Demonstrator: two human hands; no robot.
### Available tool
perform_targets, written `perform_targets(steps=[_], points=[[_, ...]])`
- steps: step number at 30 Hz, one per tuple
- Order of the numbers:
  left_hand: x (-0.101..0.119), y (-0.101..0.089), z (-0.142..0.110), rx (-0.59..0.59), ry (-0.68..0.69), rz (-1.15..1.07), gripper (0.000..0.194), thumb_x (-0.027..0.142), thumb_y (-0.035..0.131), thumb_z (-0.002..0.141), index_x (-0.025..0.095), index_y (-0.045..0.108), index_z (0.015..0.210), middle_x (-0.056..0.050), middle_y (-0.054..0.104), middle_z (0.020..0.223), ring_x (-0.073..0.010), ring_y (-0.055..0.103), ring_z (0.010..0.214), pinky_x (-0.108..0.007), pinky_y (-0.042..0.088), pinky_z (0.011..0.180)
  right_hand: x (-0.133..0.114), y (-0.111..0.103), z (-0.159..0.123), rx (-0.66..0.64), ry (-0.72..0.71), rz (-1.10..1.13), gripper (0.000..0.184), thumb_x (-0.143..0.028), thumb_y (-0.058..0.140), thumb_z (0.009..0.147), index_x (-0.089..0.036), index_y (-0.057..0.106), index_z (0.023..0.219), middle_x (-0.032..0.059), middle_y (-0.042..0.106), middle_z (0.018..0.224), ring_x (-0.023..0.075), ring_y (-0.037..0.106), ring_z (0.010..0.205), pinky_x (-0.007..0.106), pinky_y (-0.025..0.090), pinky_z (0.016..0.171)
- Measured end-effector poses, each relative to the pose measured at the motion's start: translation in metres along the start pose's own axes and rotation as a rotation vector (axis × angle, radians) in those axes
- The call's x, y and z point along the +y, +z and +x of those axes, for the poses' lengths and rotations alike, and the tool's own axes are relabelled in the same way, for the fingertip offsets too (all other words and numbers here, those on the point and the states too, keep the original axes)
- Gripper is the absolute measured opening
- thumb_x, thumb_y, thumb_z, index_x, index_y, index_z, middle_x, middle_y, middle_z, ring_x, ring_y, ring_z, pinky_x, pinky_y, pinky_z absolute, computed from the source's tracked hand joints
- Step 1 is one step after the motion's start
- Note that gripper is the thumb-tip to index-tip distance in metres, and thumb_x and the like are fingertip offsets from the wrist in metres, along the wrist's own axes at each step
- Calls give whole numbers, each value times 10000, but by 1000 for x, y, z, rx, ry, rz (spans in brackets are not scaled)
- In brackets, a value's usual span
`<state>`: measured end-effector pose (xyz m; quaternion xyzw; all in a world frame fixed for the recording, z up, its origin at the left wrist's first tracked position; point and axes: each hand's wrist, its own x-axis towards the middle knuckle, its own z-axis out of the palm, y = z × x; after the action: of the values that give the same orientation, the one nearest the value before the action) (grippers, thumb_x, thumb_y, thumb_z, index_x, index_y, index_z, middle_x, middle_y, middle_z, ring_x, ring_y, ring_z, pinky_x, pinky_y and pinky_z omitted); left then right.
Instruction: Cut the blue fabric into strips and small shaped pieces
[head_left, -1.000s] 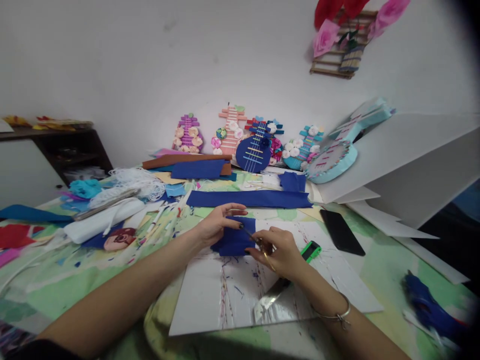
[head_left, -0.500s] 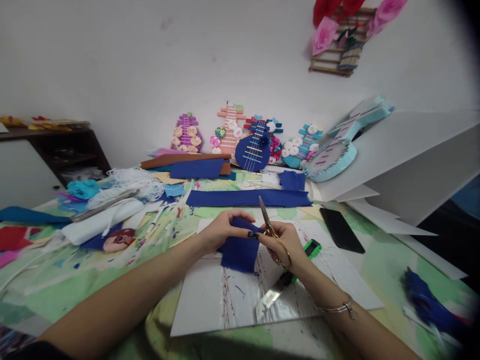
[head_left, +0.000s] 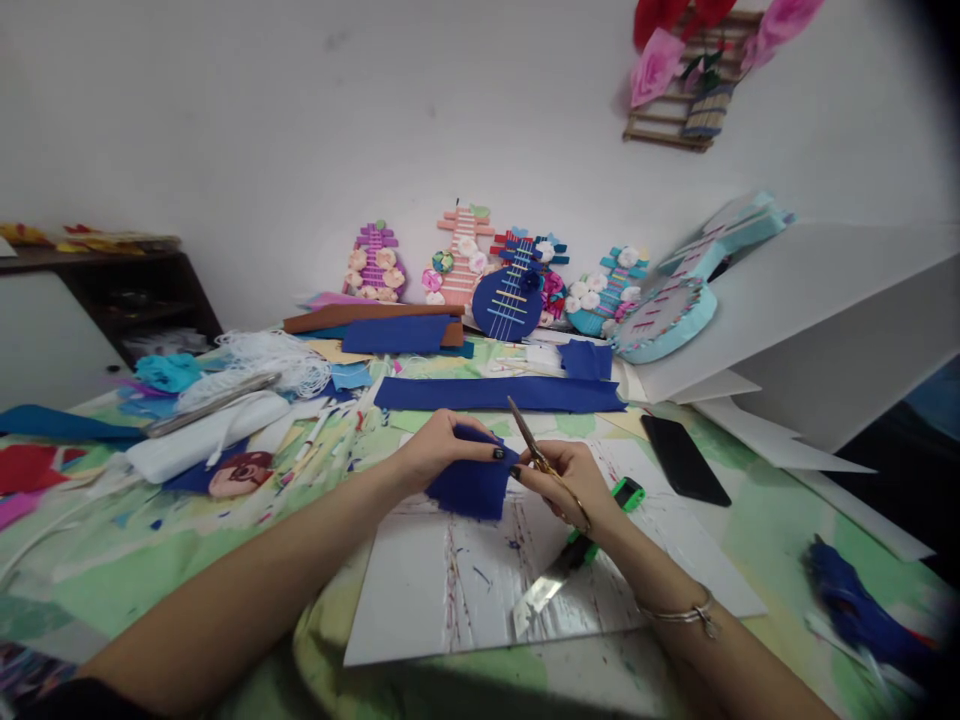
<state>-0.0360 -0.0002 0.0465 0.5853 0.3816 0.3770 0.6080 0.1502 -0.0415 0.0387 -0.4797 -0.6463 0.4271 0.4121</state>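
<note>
My left hand (head_left: 442, 450) pinches a small piece of dark blue crepe paper or cloth (head_left: 469, 490) between thumb and fingers, just above a white board (head_left: 412, 610). Gold-handled scissors (head_left: 534, 446) rest in my right hand (head_left: 566, 478), blades pointing up and to the left, away from the blue piece. The right thumb and fingertip touch or nearly touch the piece's right edge. Under my right wrist lies a green and black utility knife (head_left: 577, 555), its wide blade out on the board. A few dark blue scraps are scattered on the board.
Behind the board lies a long blue strip (head_left: 499, 394). A black phone (head_left: 685, 460) is at the right, a blue glue gun (head_left: 855, 600) farther right. Decorated lute-shaped crafts (head_left: 507, 302) lean against the wall. White string (head_left: 274, 365) and a white power strip (head_left: 206, 440) lie left.
The blue piece has been lifted and shifted slightly left in my left hand, its lower edge now higher. The scissors' tips have moved a little left.
</note>
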Motion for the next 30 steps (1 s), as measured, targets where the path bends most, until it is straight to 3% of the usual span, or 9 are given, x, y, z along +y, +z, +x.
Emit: perform_targets(steps=[5,10,21,30], points=[[10,-9,-2,73,-14,23,252,244,777,525,118,685,723,-50,670,606,-166,617,550,-249,477,521,-13,-17,0,-165,-39,-208,283,-389,591,706,-110,632,729,-35,415,493,60,347,418,194,251,394],[16,-12,-4,0,-21,46,247,206,763,540,109,705,759,-76,693,692,-181,639,634,-266,511,595,-11,-17,-2,-275,-5,-382,306,-396,568,727,-105,665,729,-31,391,504,72,311,473,213,235,442],[10,-16,0,12,-40,-2,253,202,782,522,105,695,739,-84,690,685,-177,639,605,-279,517,582,-6,-15,-1,-284,-32,-445,370,-453,541,744,-107,669,723,-31,388,515,78,296,494,221,251,476],[11,-18,-2,-72,-85,-14,262,198,773,538,90,704,766,-105,689,684,-186,639,583,-313,525,588,-9,-17,-3,-328,-44,-455,365,-457,548,738,-112,669,729,-36,376,510,76,286,488,222,248,469]])
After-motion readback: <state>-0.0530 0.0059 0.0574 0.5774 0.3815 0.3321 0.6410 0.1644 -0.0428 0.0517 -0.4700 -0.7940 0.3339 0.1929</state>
